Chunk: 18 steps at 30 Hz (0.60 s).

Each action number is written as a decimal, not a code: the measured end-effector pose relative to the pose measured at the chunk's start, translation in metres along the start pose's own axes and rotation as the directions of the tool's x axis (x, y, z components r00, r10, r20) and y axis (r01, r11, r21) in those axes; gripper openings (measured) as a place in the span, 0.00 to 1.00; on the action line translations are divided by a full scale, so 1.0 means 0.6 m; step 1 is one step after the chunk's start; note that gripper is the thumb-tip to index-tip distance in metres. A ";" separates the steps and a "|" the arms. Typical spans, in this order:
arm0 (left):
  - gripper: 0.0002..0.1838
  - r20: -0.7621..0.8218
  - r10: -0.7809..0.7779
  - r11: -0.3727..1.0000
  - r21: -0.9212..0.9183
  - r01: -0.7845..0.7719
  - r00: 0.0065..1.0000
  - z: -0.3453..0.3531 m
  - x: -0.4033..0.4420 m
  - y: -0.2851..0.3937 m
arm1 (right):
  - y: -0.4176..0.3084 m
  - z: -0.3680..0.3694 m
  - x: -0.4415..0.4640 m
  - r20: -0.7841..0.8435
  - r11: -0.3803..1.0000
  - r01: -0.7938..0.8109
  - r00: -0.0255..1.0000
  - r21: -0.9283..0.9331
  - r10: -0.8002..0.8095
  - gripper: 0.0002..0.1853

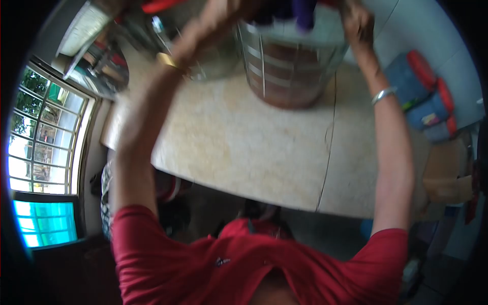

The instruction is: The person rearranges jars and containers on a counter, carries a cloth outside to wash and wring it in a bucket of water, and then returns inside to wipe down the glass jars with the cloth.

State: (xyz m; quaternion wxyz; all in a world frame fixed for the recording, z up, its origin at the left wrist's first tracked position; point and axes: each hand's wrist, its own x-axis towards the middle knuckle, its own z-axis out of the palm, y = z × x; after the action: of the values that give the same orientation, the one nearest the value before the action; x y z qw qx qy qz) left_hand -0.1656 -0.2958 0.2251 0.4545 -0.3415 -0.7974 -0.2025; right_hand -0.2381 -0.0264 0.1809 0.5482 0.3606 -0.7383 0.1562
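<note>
A large clear jar (290,66) with reddish-brown contents stands upright near the back of the counter. Dark purple cloth (303,14) hangs over its top, cut off by the upper edge of the view. My left hand (223,11) reaches up to the left of the jar's mouth, close to the cloth; motion blur and the frame edge hide its fingers. At the right side of the mouth is my right hand (359,23), its fingers curled; what they grip is not visible.
The pale stone counter (244,137) has a dark seam on its right part. Another clear container (211,63) stands left of the jar. Blue tubs with red lids (414,84) line the right wall, above a cardboard box (447,173). A barred window (48,132) is at left.
</note>
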 end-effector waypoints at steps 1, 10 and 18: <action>0.17 -0.062 -0.004 0.999 -0.049 0.001 0.998 0.009 -0.046 -0.016 | 0.010 0.007 -0.002 -0.119 0.997 -0.019 0.993 0.074 0.028 0.10; 0.26 0.111 -0.834 0.337 -0.673 0.658 0.540 0.042 -0.258 0.031 | -0.072 -0.038 0.038 -0.063 0.963 -0.164 0.981 0.214 0.181 0.11; 0.21 -0.090 -0.619 0.657 -0.603 0.452 0.780 -0.044 -0.125 0.036 | -0.077 -0.040 0.040 -0.078 0.957 -0.156 0.981 0.245 0.179 0.12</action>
State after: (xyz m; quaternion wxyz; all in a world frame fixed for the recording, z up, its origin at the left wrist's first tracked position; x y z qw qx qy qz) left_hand -0.1078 -0.3249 0.1742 0.3657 -0.1706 -0.6941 -0.5961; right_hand -0.1919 -0.0521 0.2037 0.5217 0.3517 -0.7140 0.3073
